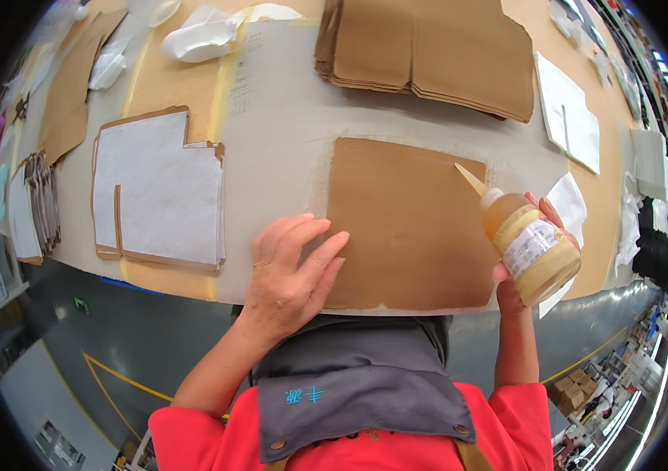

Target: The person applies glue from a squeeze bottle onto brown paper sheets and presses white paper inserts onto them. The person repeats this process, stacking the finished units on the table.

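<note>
A flat brown sheet [405,228], roughly rectangular, lies on the table right in front of me. Over its left edge rests my left hand [291,263], fingers spread and holding nothing. In my right hand [504,275] is a squeeze bottle [511,224] of amber liquid with a pale label. The bottle is tilted, and its long narrow nozzle points at the upper right corner of the sheet. Whether the tip touches the sheet I cannot tell. The bottle hides part of my right hand.
A thick stack of brown sheets [436,55] lies beyond. To the left is a pile of white-faced pieces [157,188] with brown edges, and farther left stands a row of folded pieces [36,204]. A white notched piece [567,110] lies at the right. The table's front edge [381,312] is near my apron.
</note>
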### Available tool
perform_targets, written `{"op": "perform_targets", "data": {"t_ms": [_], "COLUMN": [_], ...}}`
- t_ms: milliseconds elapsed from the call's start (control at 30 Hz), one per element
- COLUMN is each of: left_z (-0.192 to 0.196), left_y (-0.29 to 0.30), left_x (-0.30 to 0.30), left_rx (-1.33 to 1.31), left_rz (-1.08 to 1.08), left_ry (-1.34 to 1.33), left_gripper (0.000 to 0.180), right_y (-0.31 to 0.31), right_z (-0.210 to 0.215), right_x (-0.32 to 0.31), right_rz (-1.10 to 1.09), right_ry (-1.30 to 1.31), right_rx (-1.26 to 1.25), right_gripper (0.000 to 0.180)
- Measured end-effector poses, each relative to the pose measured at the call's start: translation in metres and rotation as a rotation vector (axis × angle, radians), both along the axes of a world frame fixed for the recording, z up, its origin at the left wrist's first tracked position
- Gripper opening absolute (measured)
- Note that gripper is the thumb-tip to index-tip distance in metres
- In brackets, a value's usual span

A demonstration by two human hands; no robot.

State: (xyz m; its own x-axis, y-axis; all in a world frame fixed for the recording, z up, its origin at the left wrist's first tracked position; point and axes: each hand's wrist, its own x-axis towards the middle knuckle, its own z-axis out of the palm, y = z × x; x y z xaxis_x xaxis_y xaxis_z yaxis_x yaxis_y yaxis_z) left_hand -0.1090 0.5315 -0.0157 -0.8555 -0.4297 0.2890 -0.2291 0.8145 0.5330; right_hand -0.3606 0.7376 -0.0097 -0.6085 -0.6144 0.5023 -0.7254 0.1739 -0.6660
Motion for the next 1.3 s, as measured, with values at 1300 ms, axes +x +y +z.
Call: {"op": "perform_targets", "data": {"t_ms": [1300], "left_z": [0.0], "left_y": [0.005], "left_x": [-0.001], "left_rx": [-0.076], "left_rz": [0.003], "left_ry": [0.011], "left_gripper": [0.031], "right_y": [0.072], "right_z": [0.012], "right_x": [0.005], "right_rz": [-0.27], "right_ry": [-0.302], "right_rx": [-0.275], "right_gripper": [0.093]}}
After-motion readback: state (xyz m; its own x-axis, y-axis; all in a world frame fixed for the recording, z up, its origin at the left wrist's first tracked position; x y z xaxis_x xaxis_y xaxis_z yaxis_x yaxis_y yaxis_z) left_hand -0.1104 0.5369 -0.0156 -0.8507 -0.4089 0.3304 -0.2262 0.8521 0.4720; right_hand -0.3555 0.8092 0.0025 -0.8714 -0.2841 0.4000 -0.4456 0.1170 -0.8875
